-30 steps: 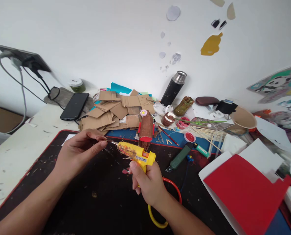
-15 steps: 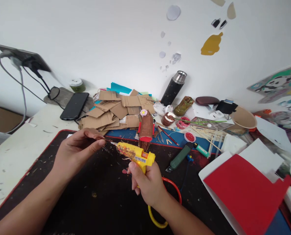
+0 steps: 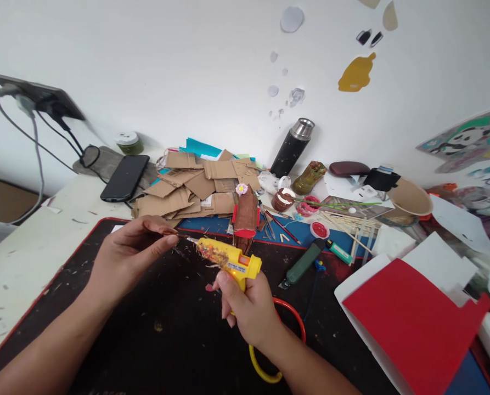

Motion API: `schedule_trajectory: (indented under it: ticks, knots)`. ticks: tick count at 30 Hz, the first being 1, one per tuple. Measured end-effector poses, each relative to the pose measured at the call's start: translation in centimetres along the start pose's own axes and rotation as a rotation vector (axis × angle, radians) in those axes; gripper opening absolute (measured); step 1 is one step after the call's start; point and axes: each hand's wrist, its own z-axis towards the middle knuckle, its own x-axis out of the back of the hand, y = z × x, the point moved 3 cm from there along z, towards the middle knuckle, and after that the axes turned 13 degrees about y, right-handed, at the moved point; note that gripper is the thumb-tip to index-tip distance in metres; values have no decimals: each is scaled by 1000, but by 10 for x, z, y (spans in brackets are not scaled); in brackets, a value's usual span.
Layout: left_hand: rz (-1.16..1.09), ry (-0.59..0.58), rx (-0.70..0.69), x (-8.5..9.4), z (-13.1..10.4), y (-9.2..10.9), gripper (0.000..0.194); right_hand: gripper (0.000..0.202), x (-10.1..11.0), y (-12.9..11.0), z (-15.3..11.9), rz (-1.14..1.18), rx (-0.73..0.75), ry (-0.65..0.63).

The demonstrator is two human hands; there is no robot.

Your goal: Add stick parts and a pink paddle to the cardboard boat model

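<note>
My right hand is wrapped round the grip of a yellow glue gun, whose barrel is smeared with brown bits and points left. Its metal nozzle touches or nearly touches a small thin brown piece pinched between the thumb and fingers of my left hand. Fingers hide most of that piece. Beyond the gun a brown craft piece with red sides and a pink flower on top stands at the mat's back edge.
Cardboard pieces are heaped at the back. A green cutter and scissors handles lie on the black mat. Red paper is at the right, a black flask by the wall, a phone at the left.
</note>
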Motion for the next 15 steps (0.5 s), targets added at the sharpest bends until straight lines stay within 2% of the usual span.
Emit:
schedule_trajectory:
  ticks: [15]
  knots:
    - [13,-15,-28,-1,-1,2,11,78,0,-2,-1,-17,62,-17]
